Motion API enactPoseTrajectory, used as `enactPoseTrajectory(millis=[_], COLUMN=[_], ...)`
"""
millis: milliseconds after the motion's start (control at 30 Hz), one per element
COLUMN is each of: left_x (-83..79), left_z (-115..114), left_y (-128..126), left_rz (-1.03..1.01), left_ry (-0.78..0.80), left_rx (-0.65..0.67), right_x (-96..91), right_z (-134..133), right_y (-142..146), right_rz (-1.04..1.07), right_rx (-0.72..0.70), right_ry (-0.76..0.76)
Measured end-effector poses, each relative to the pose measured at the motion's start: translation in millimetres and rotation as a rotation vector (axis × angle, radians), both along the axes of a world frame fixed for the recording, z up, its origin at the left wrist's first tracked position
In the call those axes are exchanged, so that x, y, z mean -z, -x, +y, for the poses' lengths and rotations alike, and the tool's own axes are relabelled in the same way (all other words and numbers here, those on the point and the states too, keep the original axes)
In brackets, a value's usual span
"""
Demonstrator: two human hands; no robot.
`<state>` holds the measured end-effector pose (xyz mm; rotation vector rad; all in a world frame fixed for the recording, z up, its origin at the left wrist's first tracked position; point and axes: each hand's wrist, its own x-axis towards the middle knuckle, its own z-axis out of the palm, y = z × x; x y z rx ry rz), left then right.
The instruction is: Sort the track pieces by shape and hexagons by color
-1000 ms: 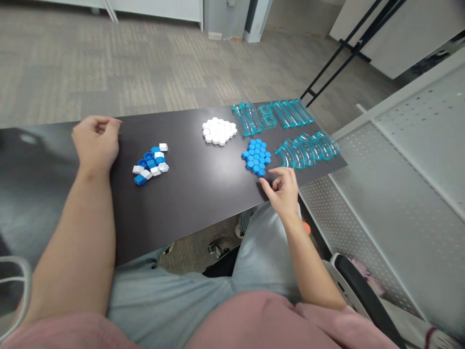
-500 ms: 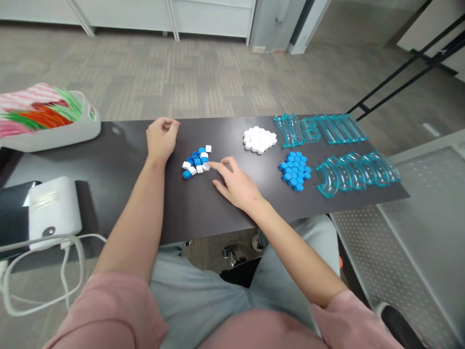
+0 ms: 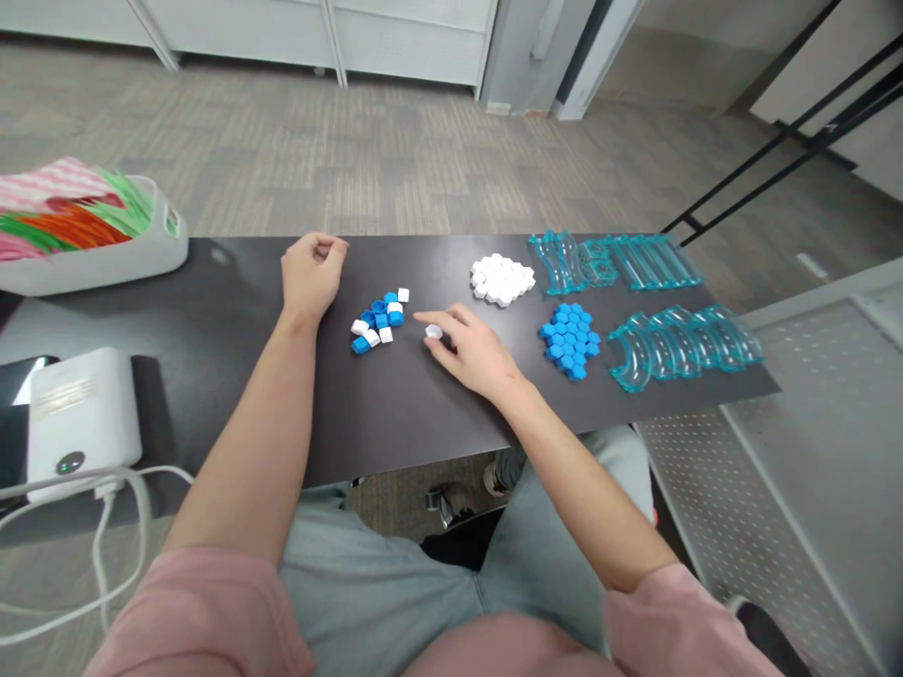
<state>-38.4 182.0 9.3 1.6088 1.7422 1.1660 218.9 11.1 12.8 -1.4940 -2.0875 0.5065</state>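
Note:
My right hand rests on the dark table, fingers pinching a single white hex piece just right of a mixed pile of blue and white hex pieces. My left hand lies curled in a loose fist on the table behind and left of that pile, with nothing visible in it. Further right sit a tidy cluster of white hex pieces and a cluster of blue hex pieces.
Clear blue curved track pieces and straight track pieces line the table's right end. A white device with a cable and a white container of striped items sit at the left. A perforated white shelf stands to the right.
My right hand went from the blue hex cluster to the mixed pile, then drew one white piece out to the right. The left hand stayed put.

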Motion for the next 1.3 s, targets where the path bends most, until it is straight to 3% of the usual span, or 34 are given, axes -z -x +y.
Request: enactPoseTrajectory(millis=[167, 300, 533, 700, 933, 1300], left_x=[-1.8, -3.6, 3.8, 10.5, 12.2, 19.0], left_z=[-1, -2, 2, 7, 7, 11], left_y=[0, -1, 3, 8, 8, 14], left_rz=[-0.013, -0.012, -0.007, -0.019, -0.039, -0.037], left_ry=[-0.003, 0.017, -0.011, -0.026, -0.044, -0.061], left_rx=[0.000, -0.009, -0.011, 0.001, 0.013, 0.050], right_x=[-23.3, -18.8, 10.1, 6.2, 1.6, 0.4], right_z=[37, 44, 25, 22, 19, 19], right_y=[-52, -77, -72, -75, -78, -85], right_rz=[0.020, 0.105, 0.197, 0.099, 0.074, 0.058], right_rx=[0.074, 0.148, 0.122, 0.148, 0.252, 0.232], right_ry=[-0.175, -0.195, -0.082, -0.117, -0.050, -0.056])
